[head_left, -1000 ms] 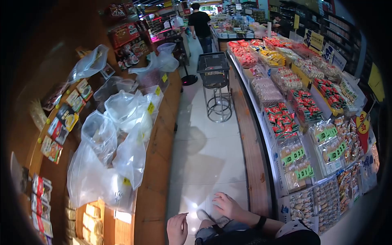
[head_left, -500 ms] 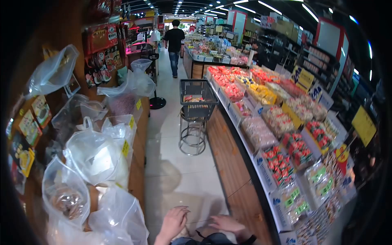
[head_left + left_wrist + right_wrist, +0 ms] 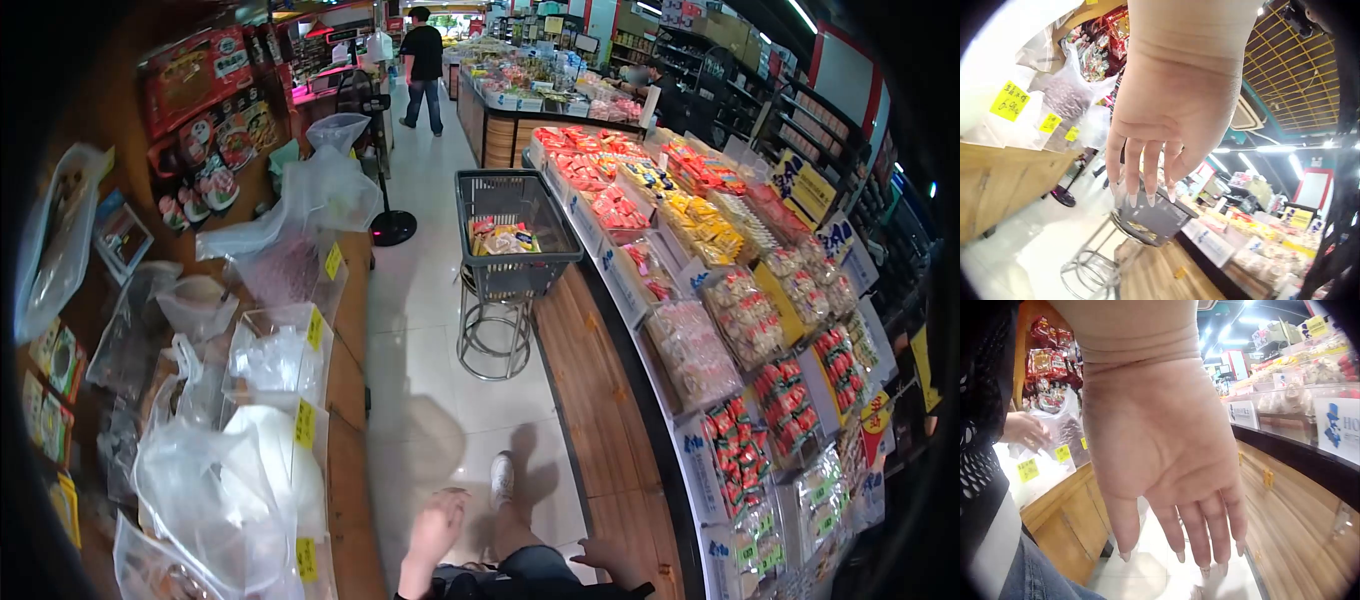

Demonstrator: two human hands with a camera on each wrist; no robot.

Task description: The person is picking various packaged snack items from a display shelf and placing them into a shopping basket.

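My left hand (image 3: 438,525) is raised low in the head view, over the aisle floor, touching nothing. In the left wrist view the same hand (image 3: 1169,119) hangs with relaxed fingers, the basket behind them. My right hand (image 3: 603,560) is at the bottom of the head view, left of the right counter's foot; its palm (image 3: 1160,450) shows empty in the right wrist view, fingers extended. Ahead of both hands, a grey shopping basket (image 3: 520,262) with several packets (image 3: 503,238) in it rests on a round metal stool (image 3: 493,340).
Plastic bags (image 3: 215,480) and clear bins line the wooden shelf (image 3: 348,440) at left. Wrapped sweets (image 3: 740,455) fill the counter at right. A black stand (image 3: 393,228) is on the floor (image 3: 410,345) left of the stool. Farther up the aisle stands a person in black (image 3: 425,60).
The basket and stool appear nearer and larger than a second ago. The view has tilted upward since the oldest frame. A shoe has come into view ahead of my hands.
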